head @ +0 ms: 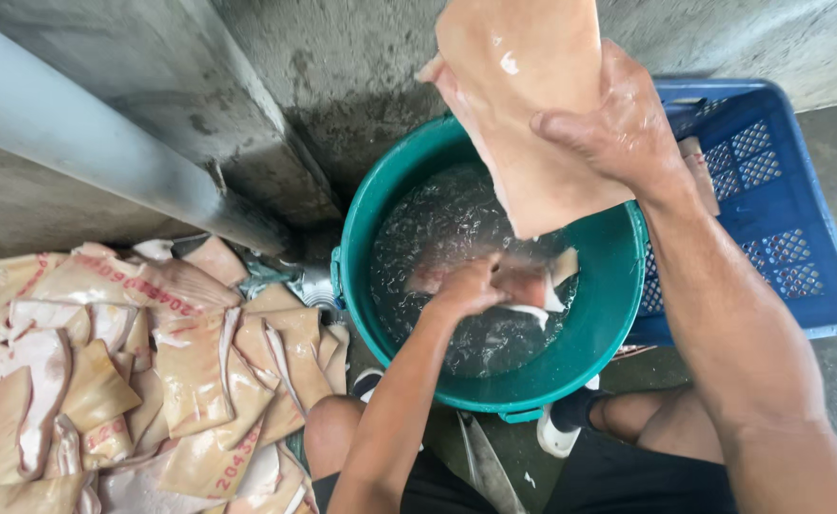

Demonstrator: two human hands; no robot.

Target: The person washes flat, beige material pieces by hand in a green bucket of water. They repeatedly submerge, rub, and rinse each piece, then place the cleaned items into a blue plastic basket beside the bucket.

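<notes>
Green bucket (597, 328) at centre frame, filled with water (437, 238), rippled and foamy. Left hand (471, 286) down in the water, fingers closed around a pale pink piece (523, 283) of skin; a few more bits floating just beside it at the right. Right hand (618, 124) up at the top of the frame, above the bucket, gripping a large wet slab (518, 86) of pale skin by its right edge, thumb across the front; slab hanging over the far rim, lower corner over the water.

Blue crate (770, 190) at right, touching the bucket, latticed walls; one pinkish piece showing at its near-left edge, the rest of its inside hidden by the arm.

Lower left: a heap (133, 371) of flat skin pieces on the floor, tan and pink, some with red stamped marks, overlapping one another. Grey pipe (85, 143) running diagonally across the upper left. Wet concrete wall (342, 76) behind the bucket, dark with damp. Bare knees, dark shorts and a white shoe (556, 438) at the bottom, under the bucket's near rim.
</notes>
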